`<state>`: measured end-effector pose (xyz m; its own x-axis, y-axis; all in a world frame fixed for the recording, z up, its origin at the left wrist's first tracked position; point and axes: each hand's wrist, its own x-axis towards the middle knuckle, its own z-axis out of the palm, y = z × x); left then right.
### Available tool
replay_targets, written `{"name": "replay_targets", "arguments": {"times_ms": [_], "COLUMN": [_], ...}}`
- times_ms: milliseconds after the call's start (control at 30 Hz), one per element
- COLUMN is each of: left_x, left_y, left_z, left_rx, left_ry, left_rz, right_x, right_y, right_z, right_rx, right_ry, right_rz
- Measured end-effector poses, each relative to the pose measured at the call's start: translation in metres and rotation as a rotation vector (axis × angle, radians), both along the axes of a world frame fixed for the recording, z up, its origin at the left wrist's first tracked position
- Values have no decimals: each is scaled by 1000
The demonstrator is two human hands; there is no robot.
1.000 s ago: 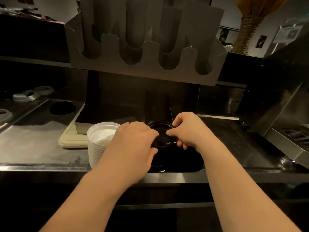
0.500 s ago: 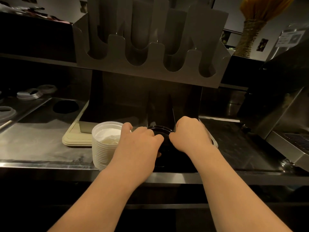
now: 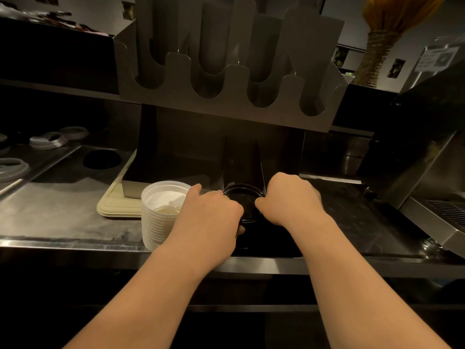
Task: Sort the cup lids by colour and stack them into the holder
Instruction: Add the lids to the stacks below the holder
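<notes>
1. Since a second ago both my hands have drawn in tighter on the stack of black lids (image 3: 242,201). My right fingers, which then showed under the rim, are now tucked out of sight.
2. Far left, loose white lids (image 3: 47,141) lie on the steel counter (image 3: 50,212), with a dark round shape (image 3: 102,159) further in.
3. A beige tray (image 3: 113,206) lies just behind the stack of white lids (image 3: 163,210), which stands at the counter's front edge.
4. My left hand (image 3: 211,215) reaches past the white stack, knuckles up. Its fingers curl round the black stack's left side and the thumb is tucked below.
5. The black stack sits on the counter between my hands, under the grey holder (image 3: 226,114).
6. My right hand (image 3: 293,197) is fisted on the rim's right side, with the thumb tip pressed against it.
</notes>
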<state>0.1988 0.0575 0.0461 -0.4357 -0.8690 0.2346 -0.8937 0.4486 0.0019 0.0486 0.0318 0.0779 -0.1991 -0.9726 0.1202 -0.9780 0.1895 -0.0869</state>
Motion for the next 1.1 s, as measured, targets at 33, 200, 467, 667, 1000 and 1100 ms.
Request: {"name": "replay_targets", "arguments": {"times_ms": [33,200,467,667,1000,1100], "left_x": [0,4,4,10,8,0], "left_y": [0,-2,-3,-2,-7,-13], "left_z": [0,4,8,10,13,12], "left_rx": [6,35,1,7,120,136], "left_ry": [1,-15,36,65,71,39], "left_rz": [-3,-43,-92,-102,-81,-90], "right_x": [0,-3,-13,-15,-8,-5], "right_y": [0,-5,-32,-35,-23,-23], "right_z": [-1,1,11,-2,7,12], "right_rx": [13,79,271,193,161,211], "right_ry": [0,-17,18,11,123,110], "right_rz": [-5,-9,104,132,190,198]}}
